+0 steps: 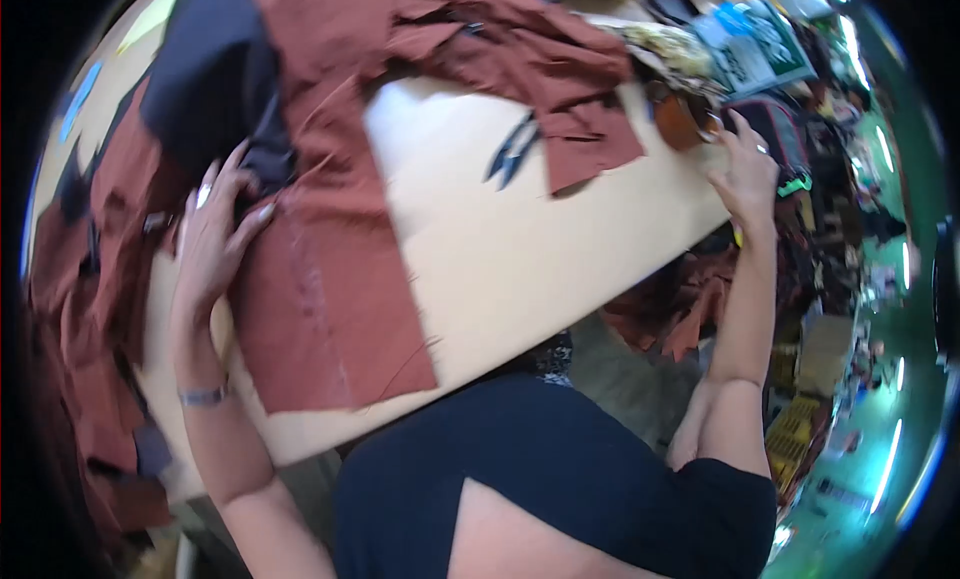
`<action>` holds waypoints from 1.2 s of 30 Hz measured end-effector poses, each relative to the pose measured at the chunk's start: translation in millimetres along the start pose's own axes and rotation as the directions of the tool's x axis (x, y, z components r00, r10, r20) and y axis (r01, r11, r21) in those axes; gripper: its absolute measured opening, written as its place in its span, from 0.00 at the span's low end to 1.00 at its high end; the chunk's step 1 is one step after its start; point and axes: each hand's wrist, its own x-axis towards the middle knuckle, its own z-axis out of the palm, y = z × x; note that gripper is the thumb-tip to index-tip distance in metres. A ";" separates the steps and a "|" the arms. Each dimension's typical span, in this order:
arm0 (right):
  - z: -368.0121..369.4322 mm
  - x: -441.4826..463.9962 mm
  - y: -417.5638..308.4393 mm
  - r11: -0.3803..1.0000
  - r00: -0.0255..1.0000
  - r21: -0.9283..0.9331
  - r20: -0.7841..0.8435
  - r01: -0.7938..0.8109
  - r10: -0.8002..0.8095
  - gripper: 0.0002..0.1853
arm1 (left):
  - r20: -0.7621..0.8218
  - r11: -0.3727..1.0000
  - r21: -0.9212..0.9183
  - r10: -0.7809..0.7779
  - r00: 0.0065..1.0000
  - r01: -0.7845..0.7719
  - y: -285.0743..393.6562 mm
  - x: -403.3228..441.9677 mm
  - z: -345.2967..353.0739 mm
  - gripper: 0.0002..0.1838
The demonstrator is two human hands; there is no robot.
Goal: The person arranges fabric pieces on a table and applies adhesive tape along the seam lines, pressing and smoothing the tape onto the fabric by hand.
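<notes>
Cloth (350, 259) in reddish brown lies along the near left part of our pale table (500, 269), its cut end just inside the near edge. We judge it light, soft and limp, hardly slippery, with frayed edges that could unravel if we tug them. We would take it flat near both corners of that end, clear of loose threads. Our left hand (212, 224) rests its fingertips on it beside the dark fabric (215, 74); whether they pinch, we cannot tell. Dark snips (512, 151) lie apart. Our right hand (748, 174) bends its fingers beside an amber-brown object (680, 119); we cannot tell its grip.
</notes>
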 end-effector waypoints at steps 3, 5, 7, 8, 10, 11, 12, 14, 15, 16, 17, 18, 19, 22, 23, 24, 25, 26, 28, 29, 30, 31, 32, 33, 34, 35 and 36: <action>-26.0 -4.8 -42.0 0.988 0.963 -0.090 -0.227 0.126 -0.144 0.12 | 0.005 0.999 -0.044 0.028 1.000 -0.028 2.8 0.5 -4.0 0.15; -54.4 -4.3 -105.6 0.933 0.862 0.132 -0.442 0.334 -0.246 0.15 | -0.019 1.000 0.005 0.026 0.999 -0.026 -3.1 -3.3 2.7 0.16; -74.6 -15.9 -177.1 0.655 0.796 0.488 -0.516 0.577 -0.317 0.18 | -0.034 1.000 0.015 0.026 0.999 -0.025 -4.9 -3.9 4.6 0.16; -82.4 -25.1 -209.6 0.445 0.785 0.647 -0.495 0.620 -0.374 0.21 | -0.043 1.000 0.022 0.022 0.999 -0.021 -3.0 -4.5 5.8 0.17; -88.6 -37.0 -262.9 0.138 0.677 0.748 -0.486 0.650 -0.554 0.21 | -0.030 1.000 0.010 0.005 1.000 -0.005 -1.2 -4.9 5.4 0.17; -85.7 -39.1 -281.9 0.093 0.651 0.774 -0.453 0.626 -0.609 0.20 | -0.038 1.000 -0.007 0.007 0.999 -0.007 -3.3 -4.2 6.6 0.17; -80.8 -40.5 -296.7 0.054 0.620 0.799 -0.420 0.599 -0.663 0.20 | -0.048 1.000 -0.026 0.009 0.999 -0.011 -4.5 -3.2 8.6 0.17; -66.1 -38.9 -318.3 0.040 0.643 0.855 -0.356 0.517 -0.678 0.19 | -0.076 1.000 -0.013 0.005 0.997 -0.006 -4.7 -1.6 14.1 0.17; -62.1 -39.3 -325.6 0.036 0.652 0.880 -0.323 0.473 -0.686 0.19 | -0.090 1.000 -0.008 0.001 0.996 -0.002 -5.7 -1.3 16.6 0.17; -60.9 -41.5 -329.8 0.065 0.667 0.869 -0.326 0.490 -0.670 0.20 | -0.104 1.000 -0.002 -0.002 0.995 0.002 -6.7 -1.2 19.3 0.18; -60.0 -44.3 -333.2 0.093 0.681 0.858 -0.330 0.505 -0.654 0.20 | -0.104 1.000 -0.005 -0.002 0.995 0.002 -7.4 -0.7 19.5 0.18; -59.5 -47.2 -335.2 0.122 0.695 0.847 -0.332 0.517 -0.637 0.20 | -0.072 1.000 -0.008 0.001 0.997 -0.002 -4.8 -2.2 15.1 0.18; -59.4 -49.1 -335.7 0.142 0.686 0.827 -0.340 0.544 -0.644 0.20 | -0.041 1.000 -0.011 0.005 0.999 -0.006 -0.6 -3.7 6.2 0.18; -57.6 -55.4 -329.7 0.133 0.620 0.767 -0.389 0.628 -0.681 0.21 | 0.047 0.999 -0.040 -0.012 0.999 0.014 10.1 -5.3 -9.3 0.19; -56.3 -58.6 -326.9 0.088 0.573 0.749 -0.421 0.657 -0.703 0.21 | 0.044 0.998 -0.053 -0.011 0.999 0.013 9.8 -4.9 -8.9 0.19; -55.2 -62.3 -324.9 0.042 0.526 0.728 -0.452 0.684 -0.720 0.22 | 0.040 0.998 -0.066 -0.008 0.999 0.011 8.3 -4.7 -7.3 0.19; -53.1 -66.7 -323.9 0.010 0.488 0.683 -0.511 0.730 -0.707 0.23 | 0.022 0.999 -0.040 0.006 1.000 -0.005 4.0 -3.2 -1.6 0.19; -54.0 -70.8 -323.3 0.003 0.452 0.644 -0.533 0.765 -0.715 0.22 | 0.027 0.999 -0.049 0.005 1.000 -0.004 2.4 -3.4 0.0 0.19; -56.4 -80.3 -322.5 -0.016 0.378 0.565 -0.573 0.825 -0.727 0.22 | 0.039 0.998 -0.067 0.002 0.999 0.000 5.3 -3.3 -4.3 0.18; -58.0 -82.3 -320.1 -0.033 0.309 0.494 -0.594 0.869 -0.742 0.19 | 0.059 0.996 -0.092 -0.011 0.998 0.017 8.3 -4.3 -9.0 0.18; -58.3 -86.6 -320.1 -0.047 0.287 0.462 -0.623 0.885 -0.727 0.17 | 0.059 0.995 -0.097 -0.012 0.998 0.018 9.0 -4.4 -9.1 0.18; -57.7 -92.3 -321.7 -0.058 0.266 0.430 -0.652 0.901 -0.710 0.16 | 0.058 0.995 -0.101 -0.012 0.998 0.017 8.8 -4.4 -9.1 0.18; -56.1 -96.3 -322.5 -0.066 0.245 0.397 -0.680 0.916 -0.691 0.15 | 0.057 0.994 -0.105 -0.009 0.998 0.015 8.6 -4.2 -8.9 0.18; -53.4 -98.3 -322.0 -0.061 0.225 0.365 -0.687 0.929 -0.691 0.15 | 0.059 0.995 -0.099 -0.010 0.998 0.016 8.4 -4.2 -8.6 0.18; -53.8 -97.5 -321.3 -0.088 0.205 0.371 -0.679 0.925 -0.705 0.15 | 0.061 0.995 -0.094 -0.010 0.998 0.015 8.0 -3.9 -8.4 0.18; -54.9 -95.7 -319.9 -0.115 0.185 0.377 -0.671 0.919 -0.718 0.15 | 0.062 0.996 -0.088 -0.010 0.998 0.015 7.7 -3.3 -8.2 0.17; -56.3 -93.4 -318.2 -0.142 0.164 0.383 -0.662 0.913 -0.731 0.15 | 0.070 0.996 -0.088 -0.016 0.997 0.022 7.3 -2.5 -7.9 0.17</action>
